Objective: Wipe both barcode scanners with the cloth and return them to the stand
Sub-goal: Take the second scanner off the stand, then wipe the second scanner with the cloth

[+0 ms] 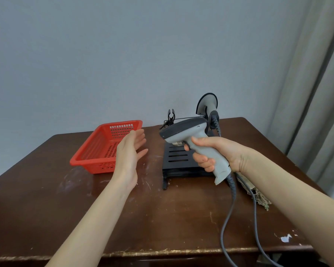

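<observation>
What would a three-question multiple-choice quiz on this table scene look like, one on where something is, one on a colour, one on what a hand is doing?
1. Where is the second scanner?
A. In the basket
B. At the back of the black stand
C. On the floor

2. What colour is the basket?
A. Red
B. Blue
C. Green

3. What is the left hand doing?
A. Gripping a cloth
B. Holding a cable
C. Open and holding nothing

Answers:
1. B, since it sits raised at the stand's rear, behind the grey scanner held in the right hand.
2. A, its slotted plastic walls are plainly red.
3. C, the fingers are spread beside the basket with nothing between them; no cloth shows anywhere in view.
</observation>
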`<state>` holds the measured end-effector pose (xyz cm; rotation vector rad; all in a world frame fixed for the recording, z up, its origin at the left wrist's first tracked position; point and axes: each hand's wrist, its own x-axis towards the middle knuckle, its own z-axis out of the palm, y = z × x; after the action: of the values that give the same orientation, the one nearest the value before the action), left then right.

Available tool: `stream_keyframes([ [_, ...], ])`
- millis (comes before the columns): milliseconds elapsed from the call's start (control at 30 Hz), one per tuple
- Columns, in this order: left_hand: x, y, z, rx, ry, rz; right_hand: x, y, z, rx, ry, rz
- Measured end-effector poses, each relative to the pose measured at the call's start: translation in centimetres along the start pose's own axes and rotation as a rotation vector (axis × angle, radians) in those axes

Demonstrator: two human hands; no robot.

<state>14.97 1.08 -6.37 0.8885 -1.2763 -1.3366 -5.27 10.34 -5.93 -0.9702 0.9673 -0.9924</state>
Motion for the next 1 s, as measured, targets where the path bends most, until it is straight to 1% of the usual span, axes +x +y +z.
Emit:
stream_keyframes([
  [633,0.5,0.0,-0.4,-0.043,0.021,-0.045,0.3,-0.1,0.1,-0.011,0.009,0.027],
  [767,0.6,0.5,-0.2,-0.096,-0.007,-0.073,0.4,-0.1,0.2,-0.039,0.002,0.035],
  [1000,1.1,0.7,-0.1,-0.085,-0.056,-0.082,0.5,-0.3,0.3,-0.050,-0.002,0.036],
])
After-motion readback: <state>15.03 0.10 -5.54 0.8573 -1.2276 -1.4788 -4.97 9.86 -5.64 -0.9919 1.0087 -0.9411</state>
